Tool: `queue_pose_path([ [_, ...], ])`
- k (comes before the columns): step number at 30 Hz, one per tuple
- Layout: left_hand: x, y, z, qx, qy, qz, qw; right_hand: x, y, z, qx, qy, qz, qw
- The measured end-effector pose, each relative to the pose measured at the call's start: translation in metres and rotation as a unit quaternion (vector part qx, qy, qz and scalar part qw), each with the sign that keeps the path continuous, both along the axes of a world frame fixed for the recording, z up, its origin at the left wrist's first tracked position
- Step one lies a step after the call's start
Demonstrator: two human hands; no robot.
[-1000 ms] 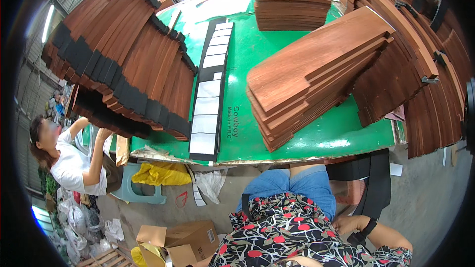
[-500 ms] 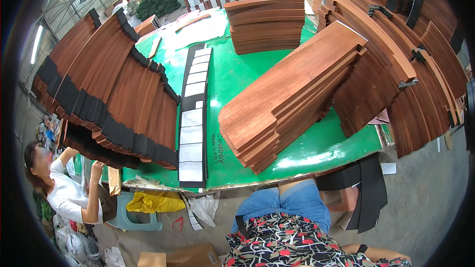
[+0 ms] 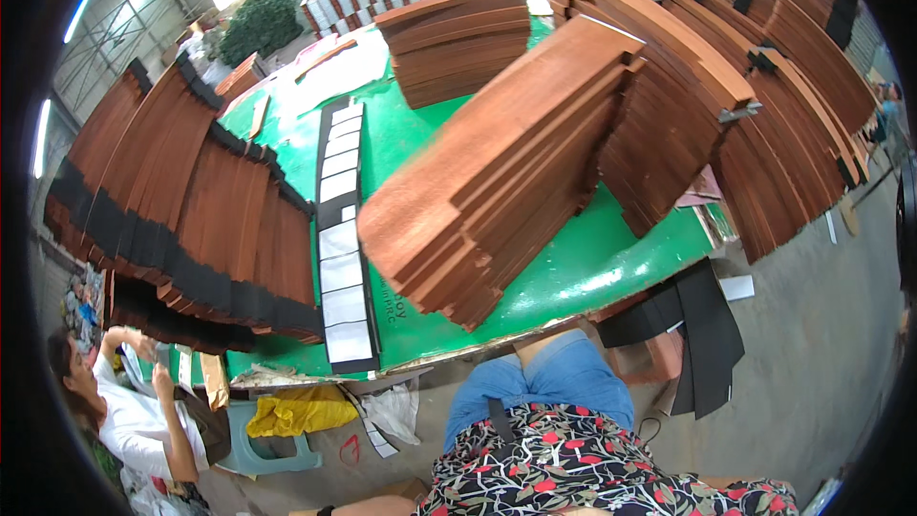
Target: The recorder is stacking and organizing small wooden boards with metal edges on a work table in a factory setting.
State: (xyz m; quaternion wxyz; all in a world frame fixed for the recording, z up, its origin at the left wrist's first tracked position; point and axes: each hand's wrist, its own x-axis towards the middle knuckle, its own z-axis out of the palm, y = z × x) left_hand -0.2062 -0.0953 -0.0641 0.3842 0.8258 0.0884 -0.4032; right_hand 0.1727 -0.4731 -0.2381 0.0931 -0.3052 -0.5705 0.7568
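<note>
Neither of my hands shows its fingers. My left forearm [image 3: 373, 506], with a dark band at the wrist, lies along the lower edge; the hand is cut off. At the right, a patterned sleeve [image 3: 764, 495] marks my right arm, its hand out of sight. In front of me on the green tabletop [image 3: 564, 268] lies a slanted stack of reddish-brown wood-look boards [image 3: 497, 158] with stepped edges. To its left is a long black strip with white panels [image 3: 342, 258]. Neither is touched by me.
Curved, black-edged boards [image 3: 181, 220] stand at the left. Another board stack [image 3: 454, 48] is at the back, more [image 3: 669, 134] at the right. A co-worker in a white top [image 3: 143, 420] is at the left beside a plastic stool [image 3: 272, 449]. Black sheets [image 3: 702, 334] hang at the right front.
The view has shifted, so the tabletop and stacks appear further left. My left forearm has come in at the lower edge; less of my right arm shows. The co-worker's hands have moved.
</note>
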Motion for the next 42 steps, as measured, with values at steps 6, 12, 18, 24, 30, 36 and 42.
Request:
queue_pose_path([
  [6,0.016,0.015,-0.014,-0.018,0.024,-0.087,0.996,-0.011,-0.018,0.003,-0.051,-0.005,-0.017,0.999],
  [12,0.059,0.051,0.037,0.198,-0.104,0.121,0.967,0.037,0.145,0.184,0.216,-0.437,-0.282,0.826],
  [18,0.095,0.120,0.018,-0.079,-0.425,0.604,0.669,0.015,0.292,0.176,0.095,-0.027,-0.645,0.758],
  [24,0.128,0.128,-0.013,-0.136,-0.481,0.533,0.683,-0.023,0.384,0.140,0.144,-0.026,-0.748,0.647],
  [30,0.140,0.122,-0.035,-0.109,-0.488,0.428,0.753,-0.033,0.411,0.125,0.173,0.013,-0.773,0.610],
  [36,0.163,0.101,-0.047,-0.404,-0.327,0.524,0.675,-0.027,0.416,0.123,0.154,0.063,-0.765,0.622],
  [42,0.186,0.056,-0.009,-0.377,-0.218,0.587,0.682,-0.026,0.417,0.114,0.122,0.121,-0.753,0.635],
])
